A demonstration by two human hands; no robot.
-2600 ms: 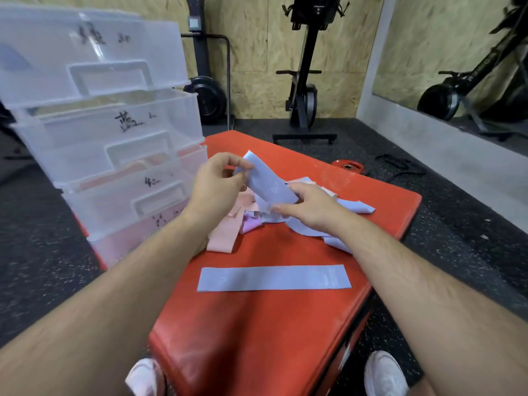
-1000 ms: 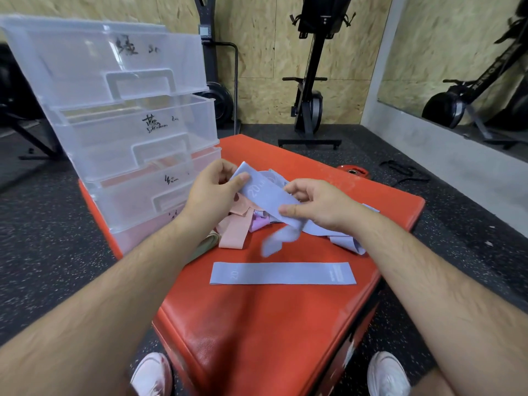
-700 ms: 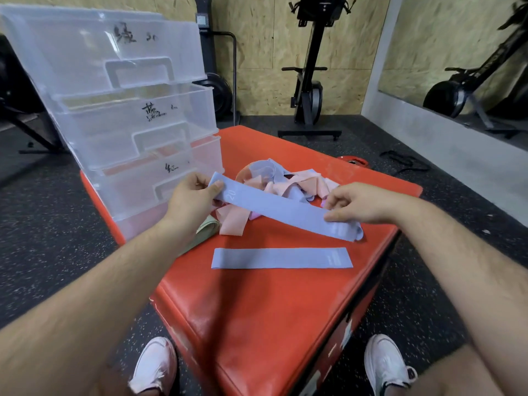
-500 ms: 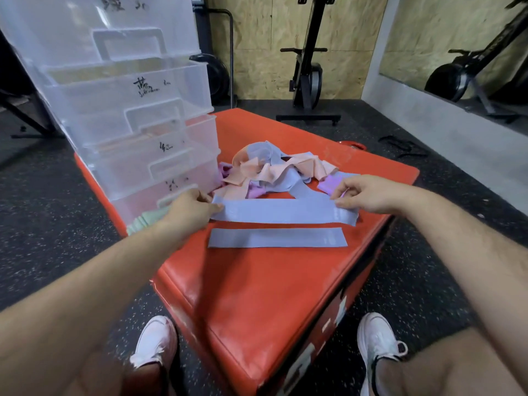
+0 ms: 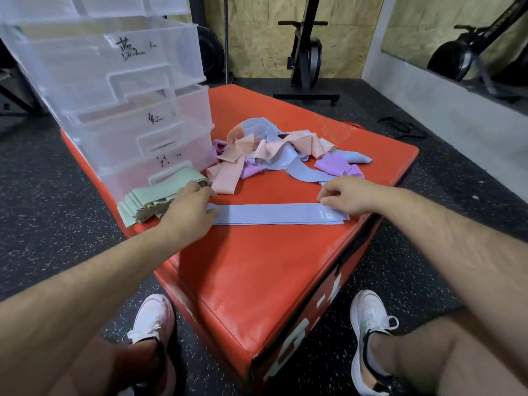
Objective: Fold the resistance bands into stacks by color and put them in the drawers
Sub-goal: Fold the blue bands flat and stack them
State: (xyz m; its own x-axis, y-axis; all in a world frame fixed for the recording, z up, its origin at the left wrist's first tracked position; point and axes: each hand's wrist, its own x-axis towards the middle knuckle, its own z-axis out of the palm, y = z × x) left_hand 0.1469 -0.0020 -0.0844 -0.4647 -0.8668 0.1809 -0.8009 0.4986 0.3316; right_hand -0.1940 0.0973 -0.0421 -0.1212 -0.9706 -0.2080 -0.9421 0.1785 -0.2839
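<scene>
The drawers (image 5: 114, 81) stand at the worktop's (image 5: 257, 267) left rear, with green bands (image 5: 148, 201) stacked before them. The left hand (image 5: 188, 212) has its grip spread, pressing the left end of two blue bands (image 5: 274, 214) laid flat, one atop the other. The mixed pile (image 5: 274, 150) lies behind. The right hand's (image 5: 348, 195) grip pinches their right end.

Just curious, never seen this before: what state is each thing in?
blue bands, flat, stacked on box
green bands, folded in a pile
other bands, tangled heap
drawers, look shut
left hand, pressing blue bands' end
right hand, pinching their other end
</scene>
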